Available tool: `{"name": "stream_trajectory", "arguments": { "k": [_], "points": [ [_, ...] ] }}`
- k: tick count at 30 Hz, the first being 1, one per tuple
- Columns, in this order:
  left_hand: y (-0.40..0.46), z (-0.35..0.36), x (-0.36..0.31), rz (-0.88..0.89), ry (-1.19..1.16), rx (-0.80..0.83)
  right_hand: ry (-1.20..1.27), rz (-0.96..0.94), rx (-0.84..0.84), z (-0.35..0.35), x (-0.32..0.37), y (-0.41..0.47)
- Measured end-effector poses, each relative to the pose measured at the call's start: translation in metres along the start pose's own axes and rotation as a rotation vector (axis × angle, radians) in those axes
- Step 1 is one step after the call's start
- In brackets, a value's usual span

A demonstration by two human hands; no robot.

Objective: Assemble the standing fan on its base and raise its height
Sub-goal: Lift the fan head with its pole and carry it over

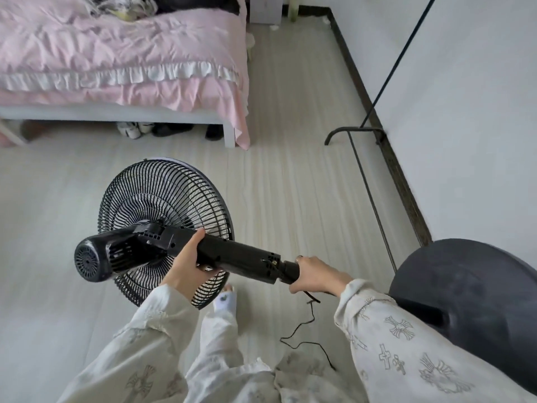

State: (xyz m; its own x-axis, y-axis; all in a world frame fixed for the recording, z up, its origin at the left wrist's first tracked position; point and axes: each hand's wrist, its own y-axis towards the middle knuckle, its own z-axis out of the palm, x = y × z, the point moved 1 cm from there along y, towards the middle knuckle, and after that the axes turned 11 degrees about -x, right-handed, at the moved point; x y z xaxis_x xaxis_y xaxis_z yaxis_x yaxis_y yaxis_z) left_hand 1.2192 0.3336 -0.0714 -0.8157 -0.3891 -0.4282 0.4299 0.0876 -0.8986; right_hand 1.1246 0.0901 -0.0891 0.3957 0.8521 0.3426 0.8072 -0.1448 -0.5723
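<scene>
Bedroom floor (290, 170), bed (116, 68) at eleven o'clock. Left hand (189, 266) grasps the fan's column (232, 253); right hand (315, 274) clasps its lower pole end (290, 270). Base (470, 298) at four o'clock, unattached. Next: probably seat the pole in the base.

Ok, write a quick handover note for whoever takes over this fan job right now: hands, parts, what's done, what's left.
Left hand: grips the fan's upper column, just behind the motor housing.
Right hand: grips the narrow lower end of the column.
The fan head is held roughly level above the floor, grille facing away; the cord trails down.
The round base is at the right, under the right arm, not joined.
Done: fan picked up.
Left: seat the column in the base, then raise the height.
</scene>
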Motion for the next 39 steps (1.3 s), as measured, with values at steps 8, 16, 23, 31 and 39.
{"name": "stream_trajectory", "arguments": {
  "k": [8,16,23,31,39],
  "points": [
    [0.080,0.117,-0.160,0.032,0.074,0.029,0.038,0.059,-0.089,-0.113,0.051,0.151],
    [0.149,0.268,-0.290,0.093,0.156,0.069,0.058,0.085,-0.147,-0.236,0.056,0.295],
    [0.190,0.427,-0.382,0.338,0.300,0.273,0.106,0.069,-0.164,-0.366,0.029,0.448],
    [0.231,0.596,-0.495,0.237,0.084,0.048,0.084,0.036,-0.141,-0.507,0.024,0.591],
    [0.299,0.741,-0.620,0.271,0.091,0.074,0.091,0.029,-0.136,-0.633,0.035,0.763]
  ]
}}
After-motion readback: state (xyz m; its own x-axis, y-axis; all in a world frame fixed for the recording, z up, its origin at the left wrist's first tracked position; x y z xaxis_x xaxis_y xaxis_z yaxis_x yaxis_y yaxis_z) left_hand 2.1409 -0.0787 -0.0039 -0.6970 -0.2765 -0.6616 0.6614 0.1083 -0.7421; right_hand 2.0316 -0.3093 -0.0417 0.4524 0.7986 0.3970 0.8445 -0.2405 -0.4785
